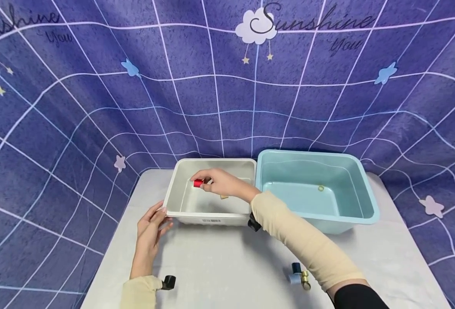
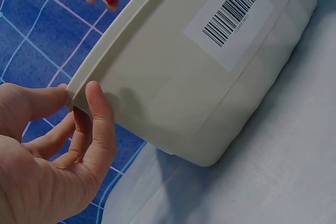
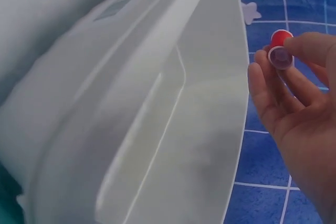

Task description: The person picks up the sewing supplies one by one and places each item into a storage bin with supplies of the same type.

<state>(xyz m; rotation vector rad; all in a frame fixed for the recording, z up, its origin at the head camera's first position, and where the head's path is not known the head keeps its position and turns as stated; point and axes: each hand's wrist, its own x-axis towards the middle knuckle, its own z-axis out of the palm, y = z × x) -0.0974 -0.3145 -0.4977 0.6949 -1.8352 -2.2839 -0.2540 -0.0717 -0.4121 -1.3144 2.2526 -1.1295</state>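
Over the white bin (image 1: 212, 218), my right hand (image 1: 227, 183) pinches a red thread spool (image 1: 198, 183) between thumb and fingers. The right wrist view shows the spool's round end (image 3: 281, 57) facing the camera, above the level of the bin's rim. My left hand (image 1: 148, 231) grips the bin's near left corner; in the left wrist view its thumb and fingers pinch the rim (image 2: 79, 85). A small yellowish piece (image 1: 224, 197) lies inside the white bin, partly hidden below my right hand.
A light blue bin (image 1: 366, 210) stands against the white bin's right side, with a small yellow-green spool (image 1: 320, 188) on its floor. Near my right forearm, a navy spool (image 1: 296, 268), a light blue spool (image 1: 295, 278) and gold-coloured spools (image 1: 305, 277) lie on the white table (image 1: 219, 266).
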